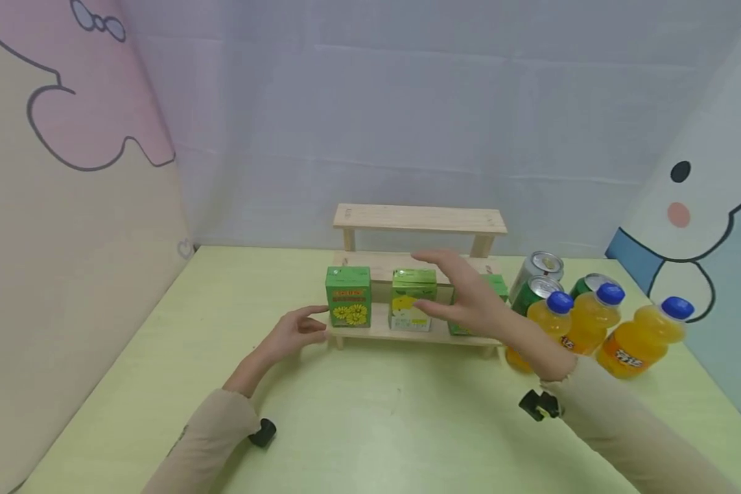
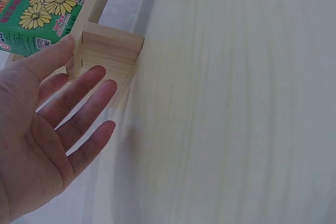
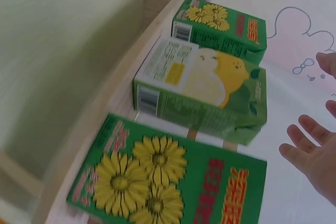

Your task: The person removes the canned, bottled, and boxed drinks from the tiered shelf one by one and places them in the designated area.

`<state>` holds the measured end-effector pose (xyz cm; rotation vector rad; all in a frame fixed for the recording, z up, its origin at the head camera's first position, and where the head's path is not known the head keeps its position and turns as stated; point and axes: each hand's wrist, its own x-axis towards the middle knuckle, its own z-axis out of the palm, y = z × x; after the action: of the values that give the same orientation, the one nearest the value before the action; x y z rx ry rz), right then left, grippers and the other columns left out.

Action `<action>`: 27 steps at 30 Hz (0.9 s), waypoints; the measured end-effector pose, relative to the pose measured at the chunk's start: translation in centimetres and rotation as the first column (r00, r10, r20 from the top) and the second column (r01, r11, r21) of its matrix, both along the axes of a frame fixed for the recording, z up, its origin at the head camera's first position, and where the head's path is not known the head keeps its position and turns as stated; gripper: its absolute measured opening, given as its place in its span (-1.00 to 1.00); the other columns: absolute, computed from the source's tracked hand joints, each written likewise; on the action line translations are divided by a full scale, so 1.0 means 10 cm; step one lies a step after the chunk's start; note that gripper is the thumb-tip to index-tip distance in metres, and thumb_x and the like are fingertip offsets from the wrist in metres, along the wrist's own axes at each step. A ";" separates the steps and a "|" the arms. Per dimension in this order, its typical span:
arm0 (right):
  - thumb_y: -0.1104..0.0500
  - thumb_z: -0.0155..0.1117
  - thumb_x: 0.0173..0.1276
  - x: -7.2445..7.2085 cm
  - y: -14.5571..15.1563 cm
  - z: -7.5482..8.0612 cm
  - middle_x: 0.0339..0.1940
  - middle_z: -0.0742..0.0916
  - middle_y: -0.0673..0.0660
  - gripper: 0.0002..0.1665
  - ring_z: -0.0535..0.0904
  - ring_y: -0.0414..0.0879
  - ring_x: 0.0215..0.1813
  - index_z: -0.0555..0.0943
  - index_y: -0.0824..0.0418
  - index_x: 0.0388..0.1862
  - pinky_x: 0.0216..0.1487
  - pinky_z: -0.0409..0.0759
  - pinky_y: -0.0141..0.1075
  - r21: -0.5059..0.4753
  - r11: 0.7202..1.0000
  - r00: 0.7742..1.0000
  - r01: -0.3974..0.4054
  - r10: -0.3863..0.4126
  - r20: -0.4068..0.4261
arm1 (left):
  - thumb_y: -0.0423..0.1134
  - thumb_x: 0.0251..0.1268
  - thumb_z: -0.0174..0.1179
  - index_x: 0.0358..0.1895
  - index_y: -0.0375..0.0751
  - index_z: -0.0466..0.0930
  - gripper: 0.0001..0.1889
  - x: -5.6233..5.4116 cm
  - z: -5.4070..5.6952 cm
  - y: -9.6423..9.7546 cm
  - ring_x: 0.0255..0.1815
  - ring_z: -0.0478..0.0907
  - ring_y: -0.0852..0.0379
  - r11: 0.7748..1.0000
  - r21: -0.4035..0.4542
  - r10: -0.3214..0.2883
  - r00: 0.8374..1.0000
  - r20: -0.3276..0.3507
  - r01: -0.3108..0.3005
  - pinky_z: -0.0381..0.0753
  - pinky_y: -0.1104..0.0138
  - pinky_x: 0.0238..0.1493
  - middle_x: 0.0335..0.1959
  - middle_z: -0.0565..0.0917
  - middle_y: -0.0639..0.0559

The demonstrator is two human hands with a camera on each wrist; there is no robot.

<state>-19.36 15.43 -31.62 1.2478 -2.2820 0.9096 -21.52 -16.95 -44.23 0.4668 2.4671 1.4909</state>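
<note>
Three green drink cartons stand on the lower board of a wooden stepped rack. The left carton and right carton carry yellow flowers; the middle carton shows pale and yellow fruit. My left hand is at the rack's left end, its thumb touching the lower board's end and its other fingers loosely extended. In front of the middle and right cartons, my right hand has thumb and fingers spread apart with nothing between them. It partly hides the right carton in the head view.
Right of the rack stand orange drink bottles with blue caps, and cans behind them. My right forearm crosses in front of some bottles. The pale table meets a curtain at the back.
</note>
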 end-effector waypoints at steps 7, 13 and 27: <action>0.21 0.39 0.08 -0.03 -0.19 -0.12 0.18 0.46 0.21 -0.25 0.34 0.04 0.22 0.29 0.30 0.24 0.15 0.35 -0.09 -0.011 0.999 0.999 -0.031 0.032 0.041 | -0.16 0.16 0.23 0.27 -0.25 0.27 -0.39 -0.01 0.00 0.02 -0.03 0.55 -0.05 1.000 0.005 -0.010 1.000 -0.001 0.010 0.42 0.02 0.07 -0.08 0.61 -0.23; 0.18 0.38 0.10 -0.07 -0.36 -0.14 0.18 0.46 0.18 -0.25 0.31 0.01 0.24 0.29 0.27 0.25 0.18 0.33 -0.10 -0.007 1.000 0.997 -0.024 0.025 0.074 | -0.17 0.16 0.23 0.27 -0.26 0.28 -0.39 0.00 -0.02 0.01 -0.04 0.56 -0.06 1.000 0.006 -0.003 1.000 0.000 0.003 0.42 0.02 0.06 -0.08 0.61 -0.24; 0.17 0.35 0.14 -0.23 -0.77 -0.11 0.18 0.47 0.15 -0.33 0.31 -0.02 0.24 0.33 0.28 0.22 0.21 0.31 -0.12 0.033 0.998 0.986 -0.050 0.043 0.163 | -0.17 0.17 0.23 0.26 -0.23 0.29 -0.41 0.00 -0.03 0.00 -0.05 0.57 -0.03 1.000 -0.010 0.004 1.000 0.003 -0.004 0.35 -0.06 0.09 -0.09 0.62 -0.22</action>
<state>-21.63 7.76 -32.73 1.2906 -2.4142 1.0242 -21.47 -16.91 -44.49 0.4576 2.4732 1.4788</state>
